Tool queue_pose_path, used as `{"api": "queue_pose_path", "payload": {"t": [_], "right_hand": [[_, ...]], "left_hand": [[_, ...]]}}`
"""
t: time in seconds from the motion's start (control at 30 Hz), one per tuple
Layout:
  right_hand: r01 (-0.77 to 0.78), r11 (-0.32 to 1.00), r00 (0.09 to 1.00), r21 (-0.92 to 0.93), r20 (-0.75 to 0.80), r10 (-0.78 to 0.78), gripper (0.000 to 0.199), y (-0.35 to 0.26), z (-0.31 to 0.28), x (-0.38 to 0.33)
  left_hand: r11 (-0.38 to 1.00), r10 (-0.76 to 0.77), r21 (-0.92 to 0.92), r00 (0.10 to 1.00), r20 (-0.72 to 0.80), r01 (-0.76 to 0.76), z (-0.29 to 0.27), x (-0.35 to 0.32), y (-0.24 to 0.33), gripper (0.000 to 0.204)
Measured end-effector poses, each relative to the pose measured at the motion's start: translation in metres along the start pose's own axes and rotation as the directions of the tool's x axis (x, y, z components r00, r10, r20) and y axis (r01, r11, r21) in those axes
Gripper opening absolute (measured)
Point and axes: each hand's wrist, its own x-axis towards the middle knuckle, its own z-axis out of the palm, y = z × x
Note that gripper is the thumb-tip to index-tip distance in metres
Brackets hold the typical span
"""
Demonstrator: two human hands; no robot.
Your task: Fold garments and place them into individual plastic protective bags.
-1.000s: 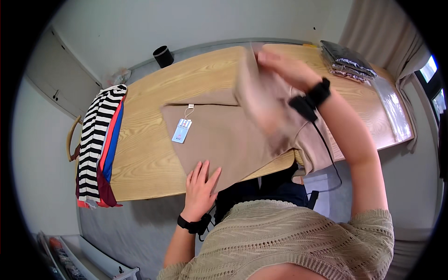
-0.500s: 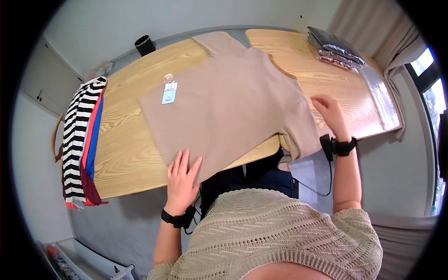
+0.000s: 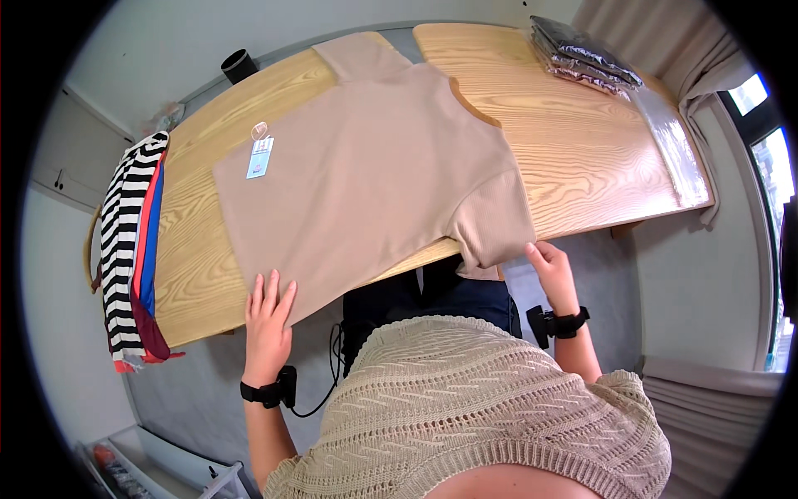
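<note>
Spreading a beige tee (image 3: 366,175) flat across a pale wooden table (image 3: 582,158), a person stands at six o'clock. The left hand (image 3: 268,320) lies open, fingers wide, pressing the hem at seven o'clock. The right hand (image 3: 553,270) pinches a sleeve edge at four o'clock, where the sleeve droops off the table. Judging by this, smoothing works best with the hem held still and the sleeve drawn outward, evenly. The tee looks soft, finely ribbed knit, with a paper tag (image 3: 260,154) at ten o'clock. Striped clothes (image 3: 129,249) hang off the table at nine o'clock; glossy folded bags (image 3: 582,54) sit at one o'clock; a dark cup (image 3: 238,65) stands at eleven.
</note>
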Motion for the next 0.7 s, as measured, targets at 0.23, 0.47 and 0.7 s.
{"api": "queue_pose_path", "payload": {"t": [0.23, 0.47, 0.7], "right_hand": [[-0.095, 0.904, 0.942, 0.417, 0.332, -0.054, 0.024, -0.009, 0.025, -0.009], [-0.055, 0.892, 0.863, 0.448, 0.472, -0.183, 0.016, -0.007, 0.012, -0.011], [-0.094, 0.980, 0.892, 0.178, 0.452, 0.004, 0.022, -0.052, 0.019, -0.024]], "left_hand": [[0.997, -0.056, -0.051, 0.998, -0.027, 0.054, -0.008, -0.023, -0.022, 0.067], [0.998, -0.056, 0.028, 0.985, -0.165, 0.062, -0.006, -0.050, -0.042, 0.057], [0.981, -0.136, -0.178, 0.930, -0.340, 0.078, 0.010, -0.068, -0.059, 0.035]]}}
